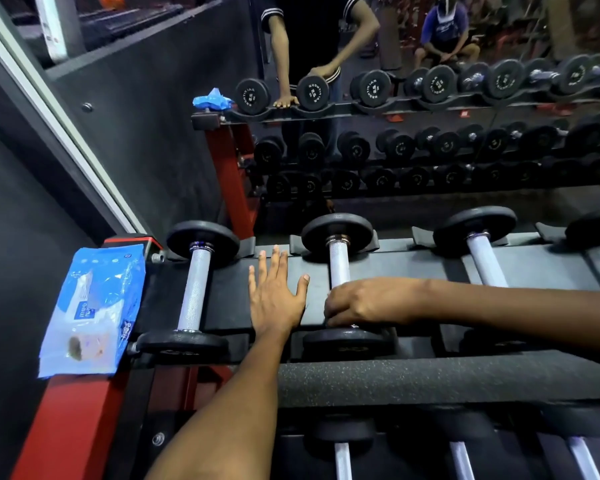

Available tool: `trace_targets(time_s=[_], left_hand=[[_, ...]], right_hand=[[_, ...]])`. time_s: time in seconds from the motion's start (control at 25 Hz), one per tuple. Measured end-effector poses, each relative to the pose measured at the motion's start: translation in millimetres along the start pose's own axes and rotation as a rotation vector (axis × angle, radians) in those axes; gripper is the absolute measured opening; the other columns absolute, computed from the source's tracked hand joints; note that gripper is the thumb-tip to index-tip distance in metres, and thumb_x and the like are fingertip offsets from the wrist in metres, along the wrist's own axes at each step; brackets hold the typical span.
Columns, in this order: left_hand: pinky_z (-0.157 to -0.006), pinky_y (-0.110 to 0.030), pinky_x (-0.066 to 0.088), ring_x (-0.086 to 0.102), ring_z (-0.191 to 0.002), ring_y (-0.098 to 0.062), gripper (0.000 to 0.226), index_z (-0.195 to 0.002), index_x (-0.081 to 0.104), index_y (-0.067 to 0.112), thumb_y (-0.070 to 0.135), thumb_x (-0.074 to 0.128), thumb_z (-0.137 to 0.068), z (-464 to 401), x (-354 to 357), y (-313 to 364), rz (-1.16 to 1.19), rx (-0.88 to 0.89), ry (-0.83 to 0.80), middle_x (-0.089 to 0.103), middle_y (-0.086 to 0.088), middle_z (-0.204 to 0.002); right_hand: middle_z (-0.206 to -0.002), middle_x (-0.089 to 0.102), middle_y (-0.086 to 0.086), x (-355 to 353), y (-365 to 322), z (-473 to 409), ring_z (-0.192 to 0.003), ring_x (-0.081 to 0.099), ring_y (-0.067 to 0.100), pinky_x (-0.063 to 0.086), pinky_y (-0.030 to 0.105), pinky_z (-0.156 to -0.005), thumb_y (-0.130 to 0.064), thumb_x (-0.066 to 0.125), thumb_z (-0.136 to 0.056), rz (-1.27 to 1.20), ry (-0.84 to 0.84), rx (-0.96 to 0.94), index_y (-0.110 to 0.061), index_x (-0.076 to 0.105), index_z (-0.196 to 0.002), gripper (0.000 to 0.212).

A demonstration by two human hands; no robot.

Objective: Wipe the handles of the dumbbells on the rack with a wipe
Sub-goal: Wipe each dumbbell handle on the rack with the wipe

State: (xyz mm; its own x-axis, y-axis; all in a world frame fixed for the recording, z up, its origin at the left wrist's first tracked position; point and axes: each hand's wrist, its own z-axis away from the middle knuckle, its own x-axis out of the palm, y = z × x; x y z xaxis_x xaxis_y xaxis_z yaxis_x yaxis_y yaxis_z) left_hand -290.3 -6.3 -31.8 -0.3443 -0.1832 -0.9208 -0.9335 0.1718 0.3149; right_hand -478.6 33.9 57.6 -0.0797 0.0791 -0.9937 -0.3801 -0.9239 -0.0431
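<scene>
Looking down from close in, I saw a lower shelf of dumbbells near my legs, only their pale bars showing. Above it sat the top shelf of the rack (378,268), where the work was. My left hand (274,296) lay flat on the black shelf with its fingers straight and spread, holding nothing; I judged it was there to steady me. My right hand (361,306) was curled around the near end of the second dumbbell's handle (338,261), likely to rub it clean. I could not see a wipe under those fingers, so I could not tell if one was there. The first dumbbell (194,285) lay just left of my flat hand. A blue pack of wipes (94,306) rested on the red end of the rack, close enough to grab. Farther back, a mirror (430,98) showed more dumbbells and people.
</scene>
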Motion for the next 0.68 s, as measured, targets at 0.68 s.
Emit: trace_targets(time_s=[0.68], left_hand=[[-0.121, -0.036, -0.008, -0.004, -0.15, -0.014, 0.067, -0.154, 0.019, 0.021, 0.053, 0.035, -0.098, 2, -1, 0, 0.037, 0.002, 0.007, 0.013, 0.005, -0.162]], right_hand=[[-0.114, 0.064, 0.007, -13, -3, -15, -0.106, 0.06, 0.025, 0.051, 0.039, -0.086, 0.005, 0.048, -0.079, 0.02, -0.271, 0.081, -0.01, 0.066, -0.113, 0.041]])
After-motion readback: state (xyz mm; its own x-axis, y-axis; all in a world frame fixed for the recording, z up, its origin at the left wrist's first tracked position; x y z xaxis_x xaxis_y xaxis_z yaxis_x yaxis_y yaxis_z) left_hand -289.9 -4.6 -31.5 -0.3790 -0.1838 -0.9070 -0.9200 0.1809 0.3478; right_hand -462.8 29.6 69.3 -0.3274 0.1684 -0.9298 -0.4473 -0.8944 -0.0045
